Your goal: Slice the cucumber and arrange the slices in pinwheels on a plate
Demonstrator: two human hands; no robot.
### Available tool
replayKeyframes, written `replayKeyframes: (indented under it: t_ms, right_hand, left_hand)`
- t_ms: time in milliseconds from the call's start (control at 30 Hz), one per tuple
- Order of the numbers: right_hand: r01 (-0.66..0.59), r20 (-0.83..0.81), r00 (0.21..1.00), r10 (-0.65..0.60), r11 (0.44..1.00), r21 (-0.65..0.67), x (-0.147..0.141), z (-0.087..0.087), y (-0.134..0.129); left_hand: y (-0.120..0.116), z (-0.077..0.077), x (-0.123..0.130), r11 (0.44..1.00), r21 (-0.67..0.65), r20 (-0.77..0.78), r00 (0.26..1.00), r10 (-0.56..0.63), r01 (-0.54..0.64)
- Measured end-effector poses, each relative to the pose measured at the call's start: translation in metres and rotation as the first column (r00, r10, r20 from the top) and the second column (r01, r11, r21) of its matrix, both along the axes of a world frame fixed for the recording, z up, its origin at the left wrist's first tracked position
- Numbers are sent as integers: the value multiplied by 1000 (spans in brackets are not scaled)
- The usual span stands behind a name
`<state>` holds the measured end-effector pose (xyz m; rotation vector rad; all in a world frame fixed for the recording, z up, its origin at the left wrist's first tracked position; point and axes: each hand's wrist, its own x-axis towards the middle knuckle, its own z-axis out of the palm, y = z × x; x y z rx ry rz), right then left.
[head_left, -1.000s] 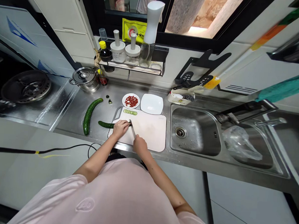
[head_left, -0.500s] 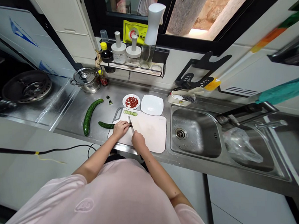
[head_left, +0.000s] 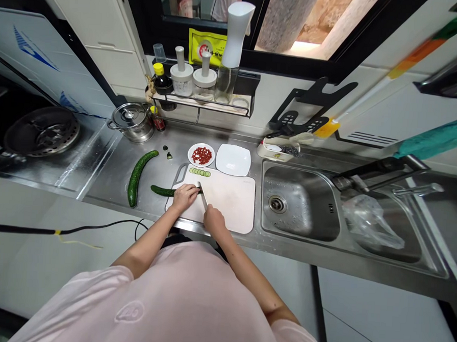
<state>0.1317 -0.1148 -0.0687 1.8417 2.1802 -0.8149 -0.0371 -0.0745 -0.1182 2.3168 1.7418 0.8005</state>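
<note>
1. green cucumber (head_left: 162, 190) is held down by the curled left hand (head_left: 184, 197), lying across the edge of a cutting board (head_left: 230, 207).
2. a knife (head_left: 203, 197) is clamped in the right hand (head_left: 214, 222), its blade just beside the fingers of the left hand.
3. sliced rounds (head_left: 200, 173) are laid beyond the grip; most of this cucumber is left uncut, and a whole cucumber (head_left: 136, 177) is left of the board.

We record the upper garment as a pale pink short-sleeved T-shirt (head_left: 168, 300) of soft, loose-fitting fabric. We note one small oval logo (head_left: 129, 312) on the chest, outlined in a slightly darker tone of the same pink. The left sleeve (head_left: 111, 287) and the right sleeve (head_left: 291, 335) end at the upper arm, and we find the left forearm (head_left: 148, 243) and right forearm (head_left: 246, 269) uncovered. We class the left hand (head_left: 184, 198) and right hand (head_left: 214, 222) as ungloved. A dark garment (head_left: 174, 242) shows past the shirt's front edge; we cannot determine its type from this view.
</note>
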Motion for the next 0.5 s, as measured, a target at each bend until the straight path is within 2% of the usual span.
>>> replayKeyframes:
  t_ms: [200, 500]
  right_hand:
    - [4, 0, 1000, -4, 1000, -10, 0, -1, -3]
    - [5, 9, 1000, -4, 1000, -14, -8, -2, 10]
  left_hand:
    - [0, 1, 1, 1000, -3, 2, 1000, 5, -5]
    - [0, -2, 0, 1000, -3, -9, 1000, 2, -2]
